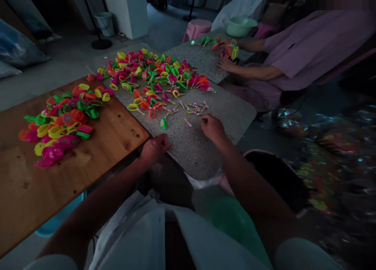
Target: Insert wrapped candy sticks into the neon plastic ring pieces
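My left hand (153,149) is closed at the near edge of the grey speckled table (202,156); a bit of an orange plastic piece (164,140) shows between its fingers, the remainder hidden. Over the same table, my right hand (214,128) has its fingers curled into a pinch, and what they hold, if anything, cannot be made out. Just left of it lies a single small printed stick (188,123), with a loose group of similar sticks (197,107) beyond. Between the hands, a green watch-like plastic toy (163,123) lies near a large heap of colourful toys (152,70).
A second pile of bright toys (63,121) covers part of the wooden table (117,133) at left. Across the grey table, a co-worker in a pink top (311,54) handles similar toys. Clear bags (329,144) fill the floor at right, beside a dark-lined tub (273,176).
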Demonstrator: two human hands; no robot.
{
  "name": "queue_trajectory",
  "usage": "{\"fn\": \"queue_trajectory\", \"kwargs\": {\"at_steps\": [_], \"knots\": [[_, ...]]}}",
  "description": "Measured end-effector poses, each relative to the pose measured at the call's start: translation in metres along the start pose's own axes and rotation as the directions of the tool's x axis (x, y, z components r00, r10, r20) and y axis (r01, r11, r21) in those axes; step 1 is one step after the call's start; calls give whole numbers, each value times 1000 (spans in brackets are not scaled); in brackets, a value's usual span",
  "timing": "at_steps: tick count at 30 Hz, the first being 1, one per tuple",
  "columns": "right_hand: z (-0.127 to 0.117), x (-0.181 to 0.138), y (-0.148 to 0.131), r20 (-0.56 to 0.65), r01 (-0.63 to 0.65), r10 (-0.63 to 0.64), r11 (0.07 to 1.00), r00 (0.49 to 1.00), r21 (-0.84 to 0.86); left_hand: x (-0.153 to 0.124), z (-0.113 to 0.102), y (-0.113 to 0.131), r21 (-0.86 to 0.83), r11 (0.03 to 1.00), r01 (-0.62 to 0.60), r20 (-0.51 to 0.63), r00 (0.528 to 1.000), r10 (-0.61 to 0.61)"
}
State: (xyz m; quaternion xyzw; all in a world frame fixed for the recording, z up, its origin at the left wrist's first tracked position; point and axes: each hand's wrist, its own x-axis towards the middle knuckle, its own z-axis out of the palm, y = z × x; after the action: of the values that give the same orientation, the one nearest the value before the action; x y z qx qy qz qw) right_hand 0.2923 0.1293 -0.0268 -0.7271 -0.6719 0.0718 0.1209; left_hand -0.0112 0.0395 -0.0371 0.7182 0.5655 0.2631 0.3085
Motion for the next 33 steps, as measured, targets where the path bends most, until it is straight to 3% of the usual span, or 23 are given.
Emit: {"fn": "queue_trajectory", "kwargs": {"at_steps": [4, 8, 10, 13, 16, 18, 21, 26, 29, 33], "knots": [[4, -5, 4, 41, 111, -112, 993, 993, 25, 0, -14, 0, -96, 993, -65, -18, 998, 63], [12, -3, -9, 48, 169, -170, 986, 984, 14, 12, -36, -10, 80, 972, -220, -46, 973, 224], [14, 1, -15, 61, 225, -224, 974, 973, -1, 22, -44, -15, 193, 919, -344, 76, 939, 336], [15, 9, -21, 142, 348, -341, 937, 929, -20, 34, -48, -17, 237, 820, -521, 315, 840, 443], [13, 11, -24, 227, 418, -395, 906, 890, -60, 38, -44, -13, 185, 789, -586, 411, 775, 480], [10, 10, -25, 247, 441, -410, 894, 878, -84, 37, -40, -12, 175, 808, -563, 419, 785, 457], [7, 4, -24, 264, 473, -439, 877, 859, -79, 30, -38, -16, 200, 871, -449, 372, 857, 356], [1, -10, -25, 280, 508, -475, 860, 834, -52, 0, -30, -36, 114, 980, -165, 151, 978, 147], [0, -24, -33, 242, 547, -527, 837, 815, -16, -18, -21, -44, 64, 998, -30, 13, 999, 29], [6, -46, -58, 194, 601, -627, 779, 754, 181, -24, -14, -39, 152, 984, 89, -21, 996, -87]]}}
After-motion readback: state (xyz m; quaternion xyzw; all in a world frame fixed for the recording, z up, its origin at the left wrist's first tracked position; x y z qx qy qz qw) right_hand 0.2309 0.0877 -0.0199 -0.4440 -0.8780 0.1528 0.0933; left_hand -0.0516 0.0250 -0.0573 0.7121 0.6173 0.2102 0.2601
